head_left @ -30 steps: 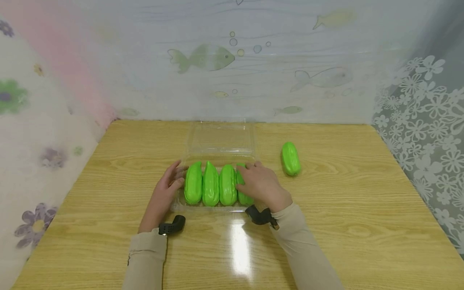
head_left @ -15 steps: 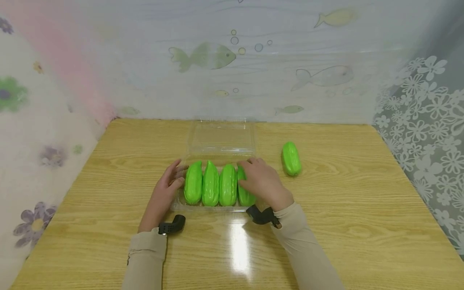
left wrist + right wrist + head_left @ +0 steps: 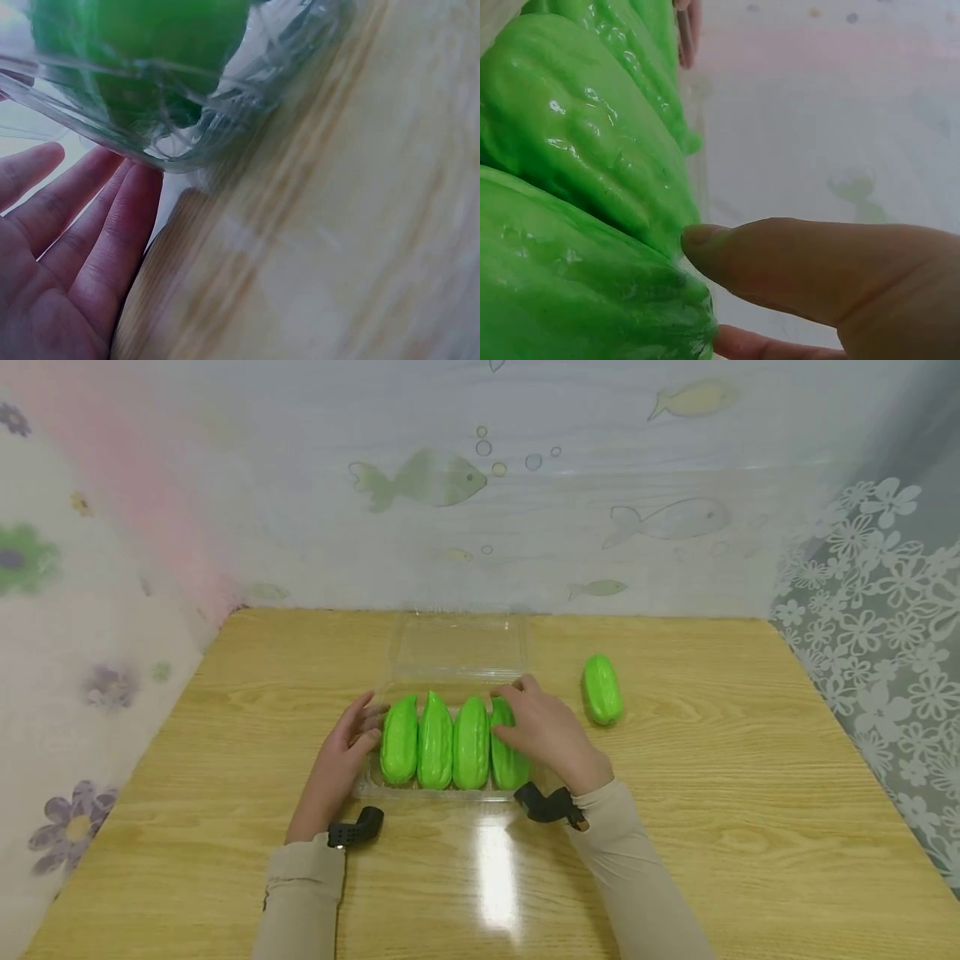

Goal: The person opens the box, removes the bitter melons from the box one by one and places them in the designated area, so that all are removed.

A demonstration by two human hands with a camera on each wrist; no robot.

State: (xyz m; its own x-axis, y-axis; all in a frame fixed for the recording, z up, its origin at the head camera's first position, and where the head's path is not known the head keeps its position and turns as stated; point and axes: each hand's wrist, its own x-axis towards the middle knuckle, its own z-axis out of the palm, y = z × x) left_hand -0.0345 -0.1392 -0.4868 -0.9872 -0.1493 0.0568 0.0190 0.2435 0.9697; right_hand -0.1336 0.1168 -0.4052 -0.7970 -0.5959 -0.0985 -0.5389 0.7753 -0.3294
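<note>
Several bright green, ridged toy bitter melons [image 3: 435,743] lie side by side in a clear plastic clamshell box [image 3: 435,792], whose lid [image 3: 459,647] stands folded back. My left hand [image 3: 347,758] rests along the box's left side; in the left wrist view its fingers are nearly straight, tips against the plastic. My right hand [image 3: 551,731] is over the box's right end, holding the far tip of the rightmost bitter melon [image 3: 510,764]. The right wrist view shows the thumb [image 3: 780,259] on one side of that tip and a finger on the other.
A lone bitter melon [image 3: 603,689] lies on the wooden table [image 3: 720,777], right of the box. The table's back edge meets a wall covering [image 3: 300,527] printed with fish. A flowered wall stands at the left, and a floral-patterned panel [image 3: 892,610] at the right.
My right hand has shifted slightly right and lifted its knuckles, uncovering more of the rightmost bitter melon. The left hand has stayed at the box's side.
</note>
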